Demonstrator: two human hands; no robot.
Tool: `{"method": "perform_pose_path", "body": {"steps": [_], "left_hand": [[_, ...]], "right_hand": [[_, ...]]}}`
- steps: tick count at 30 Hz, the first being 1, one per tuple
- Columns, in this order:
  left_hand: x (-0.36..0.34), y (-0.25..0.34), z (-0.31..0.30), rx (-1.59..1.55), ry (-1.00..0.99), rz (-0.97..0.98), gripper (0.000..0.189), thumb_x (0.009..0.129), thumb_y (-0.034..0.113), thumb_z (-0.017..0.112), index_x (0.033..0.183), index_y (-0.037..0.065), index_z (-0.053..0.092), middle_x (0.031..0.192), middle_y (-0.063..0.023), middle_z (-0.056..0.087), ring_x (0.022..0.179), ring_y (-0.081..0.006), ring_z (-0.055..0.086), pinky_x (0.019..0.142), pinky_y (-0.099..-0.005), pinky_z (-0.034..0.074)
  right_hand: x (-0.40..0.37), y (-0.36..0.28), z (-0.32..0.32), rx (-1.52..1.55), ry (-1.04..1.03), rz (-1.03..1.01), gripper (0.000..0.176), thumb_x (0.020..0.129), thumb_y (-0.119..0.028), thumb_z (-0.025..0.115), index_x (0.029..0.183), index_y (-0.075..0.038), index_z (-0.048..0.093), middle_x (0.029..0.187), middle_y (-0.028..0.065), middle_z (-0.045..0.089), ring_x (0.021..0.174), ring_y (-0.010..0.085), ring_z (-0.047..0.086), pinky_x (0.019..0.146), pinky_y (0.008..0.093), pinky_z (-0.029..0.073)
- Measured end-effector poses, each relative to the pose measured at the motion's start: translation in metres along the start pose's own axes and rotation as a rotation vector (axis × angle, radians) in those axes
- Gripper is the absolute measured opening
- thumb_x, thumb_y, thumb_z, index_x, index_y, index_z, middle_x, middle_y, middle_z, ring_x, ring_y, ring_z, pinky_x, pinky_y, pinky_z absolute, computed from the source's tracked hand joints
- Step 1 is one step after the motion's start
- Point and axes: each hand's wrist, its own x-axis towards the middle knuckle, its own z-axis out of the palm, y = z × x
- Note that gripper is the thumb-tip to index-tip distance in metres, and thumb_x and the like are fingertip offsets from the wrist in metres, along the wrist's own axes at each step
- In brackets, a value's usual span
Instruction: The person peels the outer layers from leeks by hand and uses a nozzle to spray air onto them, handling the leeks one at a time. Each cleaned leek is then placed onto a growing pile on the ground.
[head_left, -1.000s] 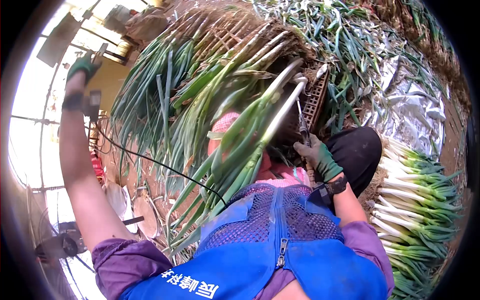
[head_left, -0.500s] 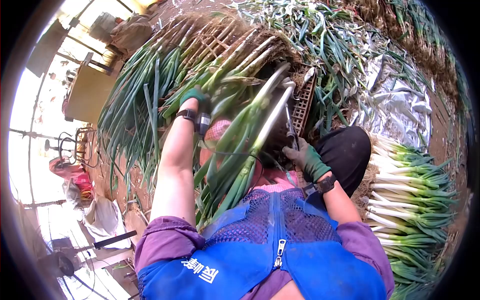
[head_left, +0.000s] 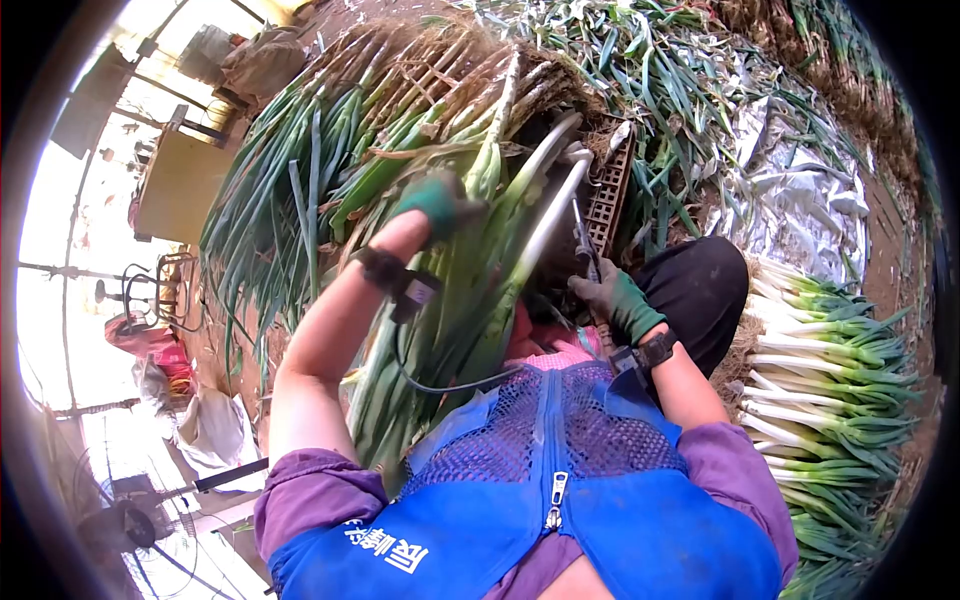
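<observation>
While right hand (head_left: pixel 615 300) grips wand (head_left: pixel 583 238) near crate edge (head_left: pixel 614 188), left hand (head_left: pixel 437 205) blurs, grip unclear.

A scallion pile (head_left: pixel 285 190) lies ahead to the left, with a crate (head_left: pixel 609 197) at its right, loose leaves (head_left: pixel 655 110) between crate and plastic sheet (head_left: pixel 805 210), and a scallion row (head_left: pixel 825 385) before the sheet, right of the knee (head_left: pixel 712 285).

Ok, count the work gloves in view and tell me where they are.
2: one green glove on the left hand, blurred; one green-and-grey glove on the right hand, around a slender tool. Others may be hidden under the green onions.
</observation>
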Motion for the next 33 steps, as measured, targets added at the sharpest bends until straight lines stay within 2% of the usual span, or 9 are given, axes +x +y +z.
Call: {"method": "perform_pose_path", "body": {"steps": [2,5,8,12,15,19,21,24,33], "left_hand": [[0.021,-0.023,0.038,0.006,0.117,0.039,0.06,0.076,0.048,0.079,0.106,-0.002,0.064,0.094,-0.0179,0.07,0.083,-0.0279,0.067,0.075,-0.0376,0.054],[0.013,-0.018,0.026,-0.54,-0.086,-0.064,0.043,0.082,0.032,0.082,0.105,0.001,0.065,0.088,-0.0051,0.068,0.066,-0.0149,0.062,0.058,-0.0311,0.051],[-0.004,-0.015,0.018,-0.795,-0.141,-0.059,0.033,0.08,0.029,0.078,0.097,0.002,0.07,0.083,-0.0117,0.068,0.056,-0.016,0.063,0.052,-0.0314,0.053],[-0.003,-0.012,0.03,-0.615,-0.045,0.02,0.039,0.079,0.031,0.081,0.105,0.003,0.068,0.09,-0.0116,0.069,0.07,-0.018,0.067,0.063,-0.0324,0.057],[-0.002,-0.007,0.029,-0.471,-0.035,0.033,0.066,0.076,0.034,0.082,0.129,0.005,0.057,0.102,-0.0139,0.07,0.087,-0.0232,0.069,0.076,-0.0357,0.057],[-0.001,0.0,0.031,-0.333,0.039,0.011,0.105,0.074,0.02,0.088,0.158,0.011,0.025,0.111,-0.0142,0.069,0.072,-0.0185,0.067,0.053,-0.0322,0.055],[0.002,0.0,0.04,-0.35,0.063,0.059,0.107,0.073,0.022,0.089,0.158,0.011,0.026,0.111,-0.0155,0.068,0.072,-0.0192,0.067,0.053,-0.0328,0.055],[-0.001,0.002,0.045,-0.373,0.038,0.079,0.09,0.072,0.039,0.084,0.145,0.003,0.045,0.117,-0.0194,0.068,0.108,-0.0323,0.067,0.094,-0.0396,0.052],[-0.003,-0.015,0.031,-0.667,-0.162,0.028,0.051,0.074,0.029,0.081,0.113,0.0,0.066,0.094,-0.0147,0.071,0.083,-0.0216,0.069,0.073,-0.0332,0.057]], "right_hand": [[0.0,0.004,-0.004,-0.053,0.007,0.031,0.074,0.082,-0.045,0.075,0.139,-0.004,0.053,0.094,0.0158,0.07,0.082,0.0231,0.069,0.074,0.0359,0.054],[-0.008,0.009,-0.003,0.264,-0.018,-0.078,0.069,0.083,-0.041,0.075,0.136,-0.001,0.055,0.095,0.0115,0.069,0.081,0.0171,0.066,0.073,0.032,0.053],[-0.05,-0.051,-0.015,0.439,-0.177,-0.126,0.065,0.085,-0.04,0.074,0.134,-0.002,0.057,0.096,0.0093,0.069,0.082,0.0156,0.065,0.076,0.0301,0.052],[-0.09,-0.112,-0.024,0.095,-0.293,-0.222,0.061,0.086,-0.03,0.075,0.137,-0.002,0.054,0.101,0.0043,0.066,0.091,0.0121,0.061,0.083,0.0293,0.05],[-0.081,-0.106,-0.013,0.063,-0.274,-0.215,0.062,0.083,-0.04,0.073,0.128,0.0,0.059,0.092,0.0126,0.067,0.084,0.0203,0.065,0.079,0.0357,0.052],[-0.062,-0.103,-0.003,0.118,-0.272,-0.205,0.064,0.081,-0.046,0.072,0.123,0.001,0.061,0.09,0.0158,0.068,0.081,0.0244,0.066,0.077,0.0391,0.052],[-0.051,-0.111,-0.007,0.108,-0.233,-0.217,0.064,0.081,-0.048,0.071,0.122,0.001,0.061,0.091,0.0165,0.068,0.082,0.0252,0.067,0.078,0.0392,0.052],[-0.016,-0.109,0.001,0.121,-0.143,-0.281,0.065,0.08,-0.05,0.069,0.12,0.001,0.062,0.095,0.0186,0.069,0.085,0.0281,0.067,0.08,0.0391,0.053],[-0.036,-0.119,-0.006,0.055,-0.22,-0.261,0.066,0.08,-0.048,0.069,0.124,0.001,0.059,0.088,0.0176,0.069,0.081,0.0295,0.068,0.079,0.0394,0.053]]}}
